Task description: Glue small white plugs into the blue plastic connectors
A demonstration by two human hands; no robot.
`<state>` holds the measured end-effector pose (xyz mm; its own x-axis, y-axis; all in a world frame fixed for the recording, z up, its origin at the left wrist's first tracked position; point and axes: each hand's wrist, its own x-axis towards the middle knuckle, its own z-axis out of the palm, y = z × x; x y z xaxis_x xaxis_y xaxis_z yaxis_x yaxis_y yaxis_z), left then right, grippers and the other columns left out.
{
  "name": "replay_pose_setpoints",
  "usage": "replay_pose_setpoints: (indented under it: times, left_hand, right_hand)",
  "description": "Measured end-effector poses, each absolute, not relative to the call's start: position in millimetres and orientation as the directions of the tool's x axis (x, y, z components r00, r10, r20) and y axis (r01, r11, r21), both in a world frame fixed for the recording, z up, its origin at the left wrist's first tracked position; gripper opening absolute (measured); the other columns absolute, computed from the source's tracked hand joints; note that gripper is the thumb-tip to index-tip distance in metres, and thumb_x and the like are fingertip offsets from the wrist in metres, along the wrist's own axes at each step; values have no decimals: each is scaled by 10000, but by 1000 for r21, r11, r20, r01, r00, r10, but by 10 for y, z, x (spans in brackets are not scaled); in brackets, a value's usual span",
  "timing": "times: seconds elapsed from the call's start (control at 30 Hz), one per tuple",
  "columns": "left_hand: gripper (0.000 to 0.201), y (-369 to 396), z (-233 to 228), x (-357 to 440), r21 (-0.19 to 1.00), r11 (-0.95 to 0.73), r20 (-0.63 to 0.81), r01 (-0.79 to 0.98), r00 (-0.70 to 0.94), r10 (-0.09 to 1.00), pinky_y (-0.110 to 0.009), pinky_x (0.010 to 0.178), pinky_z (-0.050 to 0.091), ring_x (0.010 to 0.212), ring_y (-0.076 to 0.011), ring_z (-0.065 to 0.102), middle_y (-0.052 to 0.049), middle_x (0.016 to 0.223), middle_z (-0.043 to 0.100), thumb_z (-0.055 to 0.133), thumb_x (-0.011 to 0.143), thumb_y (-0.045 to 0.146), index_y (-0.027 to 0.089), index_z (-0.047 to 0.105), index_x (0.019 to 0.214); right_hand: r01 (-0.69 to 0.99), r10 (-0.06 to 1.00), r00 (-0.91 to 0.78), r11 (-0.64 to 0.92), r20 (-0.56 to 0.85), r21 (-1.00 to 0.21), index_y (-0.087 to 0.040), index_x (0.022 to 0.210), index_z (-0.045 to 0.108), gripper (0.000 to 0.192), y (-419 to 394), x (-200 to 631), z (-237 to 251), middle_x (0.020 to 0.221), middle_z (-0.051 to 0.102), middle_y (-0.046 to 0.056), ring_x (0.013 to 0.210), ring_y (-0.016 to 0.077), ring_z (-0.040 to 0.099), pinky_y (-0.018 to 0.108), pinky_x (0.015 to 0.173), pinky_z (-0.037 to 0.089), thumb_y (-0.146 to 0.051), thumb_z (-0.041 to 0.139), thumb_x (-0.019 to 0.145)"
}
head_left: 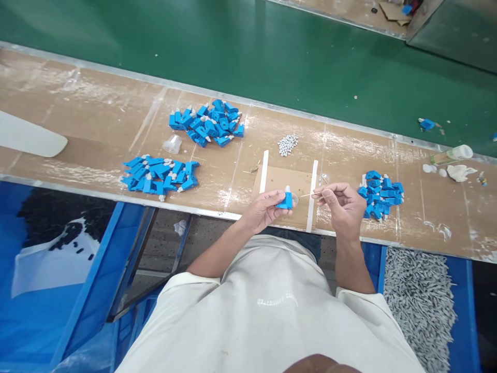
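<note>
Pinched in my left hand is a blue plastic block with a small white piece standing up from its top. A small clear cup shows just behind the block, partly hidden. My right hand is closed on a thin wooden stick, whose tip points left toward the block, a short gap away from it. Both hands are above a cardboard square edged by two white tape strips. Past the square lies a small heap of grey-white pieces.
Piles of blue blocks lie at the far left, near left and right of the cardboard-covered bench. A clear cup stands between the left piles. A bottle lies at the right. A blue bin below holds many grey parts.
</note>
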<state>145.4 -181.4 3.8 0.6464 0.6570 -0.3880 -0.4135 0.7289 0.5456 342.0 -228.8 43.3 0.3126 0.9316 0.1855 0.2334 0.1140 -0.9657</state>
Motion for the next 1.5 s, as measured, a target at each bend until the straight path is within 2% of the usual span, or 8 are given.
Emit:
replay_pose_setpoints:
  times: [0.3,0.5,0.7,0.97,1.13,1.23,1.43,1.5]
  left_hand:
    - [329,-1854,109,1485,555,743,-368,-375,690,623,-195,633,585,655,-122,697,-96,840,753,853,755,388,108,701,837]
    - [338,-1861,91,1479,555,740,-347,-381,702,622,-196,665,581,664,-120,700,-109,856,752,843,766,395,105,682,831]
    - [363,-1854,80,1477,549,741,-339,-387,707,621,-199,655,575,656,-117,693,-100,840,755,867,740,409,110,686,838]
    - [397,-1851,36,1472,529,753,-329,-391,723,607,-220,692,582,664,-124,695,-74,790,742,886,721,430,115,676,839]
    - [427,-1846,53,1474,538,748,-333,-389,717,612,-221,689,583,641,-113,683,-49,742,716,894,706,437,98,673,844]
    - [390,-1842,42,1468,530,749,-324,-398,721,612,-216,692,583,650,-114,686,-63,758,721,874,740,402,83,695,875]
    - [243,-1807,-7,1416,467,769,-314,-437,731,606,-183,626,576,647,-127,703,-100,795,738,795,824,281,62,722,900]
    - [191,-1786,-19,1385,448,778,-336,-441,723,604,-166,598,570,636,-127,709,-100,779,735,751,857,239,58,721,909]
  right_hand:
    - [540,873,247,236,420,-808,-239,936,728,118,-2431,3253,517,886,807,47,699,198,761,348,622,659,-347,682,947]
    - [557,865,199,287,460,-779,-237,928,725,68,-2410,3234,539,879,810,39,690,181,754,321,609,641,-287,684,948]
    - [607,884,184,242,430,-757,-239,913,713,107,-2402,3225,544,865,807,39,686,186,748,337,617,631,-323,664,958]
    - [726,855,27,339,518,-598,-253,926,682,81,-2371,3246,580,837,797,34,779,195,762,332,694,618,-211,626,966]
    - [730,816,-28,411,577,-546,-232,949,667,71,-2335,3253,551,817,785,23,750,175,751,300,664,602,-166,639,953]
    - [720,820,-3,400,573,-568,-232,926,672,48,-2324,3254,522,792,777,19,721,173,741,297,635,596,-200,647,954]
    - [588,849,247,251,467,-769,-218,968,705,133,-2284,3362,364,867,770,37,719,181,740,329,679,615,-334,641,974]
    - [582,865,252,222,433,-782,-214,956,704,157,-2251,3406,286,858,748,33,731,179,726,324,683,601,-354,635,975]
